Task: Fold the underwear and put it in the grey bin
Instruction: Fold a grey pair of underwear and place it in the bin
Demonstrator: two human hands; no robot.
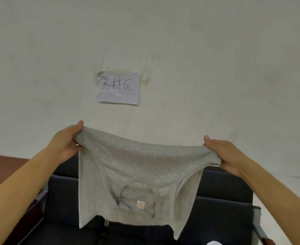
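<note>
A light grey undershirt-like piece of underwear [136,167] hangs spread out in the air in front of me, its neckline and small label pointing down. My left hand [68,142] grips its upper left corner, thumb on top. My right hand [221,154] grips the upper right corner. The cloth sags a little between the two hands. No grey bin shows in the head view.
Below the garment stands a black padded chair [221,188] with armrests at both sides. Dark clothing [136,232] lies on its seat and something white [214,243] peeks in at the bottom edge. A paper note [118,87] is stuck on the white wall behind.
</note>
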